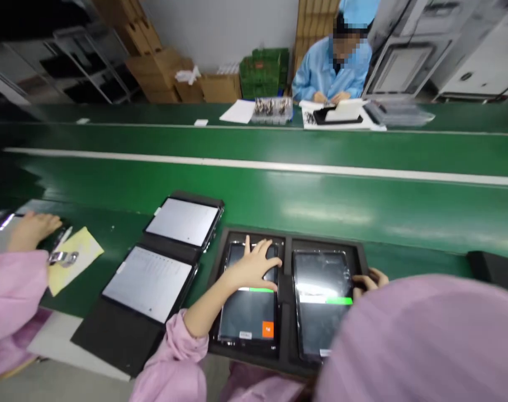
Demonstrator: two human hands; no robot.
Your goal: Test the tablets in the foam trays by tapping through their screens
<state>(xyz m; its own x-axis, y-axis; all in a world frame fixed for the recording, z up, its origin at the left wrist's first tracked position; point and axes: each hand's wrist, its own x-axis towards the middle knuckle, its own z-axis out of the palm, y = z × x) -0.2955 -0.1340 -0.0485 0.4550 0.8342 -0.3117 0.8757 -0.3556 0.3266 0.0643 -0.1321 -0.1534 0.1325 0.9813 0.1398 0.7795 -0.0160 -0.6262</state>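
A black foam tray (pixel 285 318) holds two tablets in separate compartments. My left hand (pixel 249 271) lies with spread fingers over the upper part of the left tablet (pixel 247 315), which shows a green bar and an orange square. At the outer edge of the right tablet (pixel 321 324), the bent fingers of my right hand (pixel 369 281) grip its side; the rest of that hand is hidden by a pink cap (pixel 425 340). The right tablet shows glare and a green bar.
Left of the tray, two white-screened tablets (pixel 148 283) (pixel 182 221) rest on black foam. Farther left are a co-worker's hand (pixel 33 229) and yellow paper (pixel 75 259). A person in blue (pixel 333 67) works across the green table (pixel 237 142). A black object (pixel 494 271) lies right.
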